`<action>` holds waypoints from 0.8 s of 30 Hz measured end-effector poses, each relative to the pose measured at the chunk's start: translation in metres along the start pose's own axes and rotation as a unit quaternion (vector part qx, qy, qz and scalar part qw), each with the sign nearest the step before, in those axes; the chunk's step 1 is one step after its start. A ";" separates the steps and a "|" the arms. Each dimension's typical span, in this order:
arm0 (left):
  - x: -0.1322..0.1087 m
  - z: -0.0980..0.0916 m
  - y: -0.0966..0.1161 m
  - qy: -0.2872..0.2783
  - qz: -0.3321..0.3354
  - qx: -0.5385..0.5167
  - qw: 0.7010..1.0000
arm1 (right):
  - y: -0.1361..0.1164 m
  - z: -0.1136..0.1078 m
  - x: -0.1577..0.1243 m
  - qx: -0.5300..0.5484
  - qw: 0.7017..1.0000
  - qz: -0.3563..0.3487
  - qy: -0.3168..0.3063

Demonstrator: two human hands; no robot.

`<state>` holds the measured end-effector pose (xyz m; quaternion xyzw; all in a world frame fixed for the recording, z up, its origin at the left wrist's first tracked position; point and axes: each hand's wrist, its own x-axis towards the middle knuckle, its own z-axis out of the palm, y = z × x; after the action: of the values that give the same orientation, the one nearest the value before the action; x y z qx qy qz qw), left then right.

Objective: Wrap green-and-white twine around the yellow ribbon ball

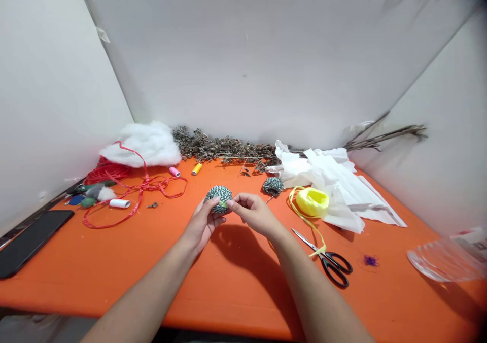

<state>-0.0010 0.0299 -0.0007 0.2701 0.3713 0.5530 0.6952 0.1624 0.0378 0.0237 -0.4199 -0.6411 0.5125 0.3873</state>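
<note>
My left hand (200, 225) cups a ball of green-and-white twine (218, 197) above the orange table (114, 262), fingers wrapped round it. My right hand (254, 212) pinches at the ball's right side with thumb and fingertips closed. Whether a loose strand runs between the fingers is too fine to see. A second, smaller ball of the same twine (273, 185) lies just behind my right hand. A roll of yellow ribbon (312, 201) sits to the right, its tail trailing toward black-handled scissors (330, 262).
Red ribbon (133, 193), white stuffing (146, 143), small thread spools (174, 171) and a phone (30, 240) lie at the left. Dried twigs (224, 149) line the back wall. White paper (338, 183) and a clear plastic dish (443, 259) are at the right.
</note>
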 end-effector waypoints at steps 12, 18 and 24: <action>0.004 -0.003 -0.001 0.024 0.030 -0.016 0.999 | 0.001 -0.005 0.000 -0.009 0.999 -0.009 0.034; 0.001 -0.003 0.001 0.031 0.034 -0.026 0.999 | 0.000 -0.005 0.000 -0.019 0.999 -0.011 0.043; 0.001 -0.003 0.002 0.021 0.022 -0.021 0.999 | 0.001 -0.007 0.000 -0.021 0.997 -0.016 0.066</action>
<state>-0.0043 0.0312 -0.0010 0.2520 0.3686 0.5811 0.6804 0.1688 0.0404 0.0239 -0.4509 -0.6311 0.4640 0.4279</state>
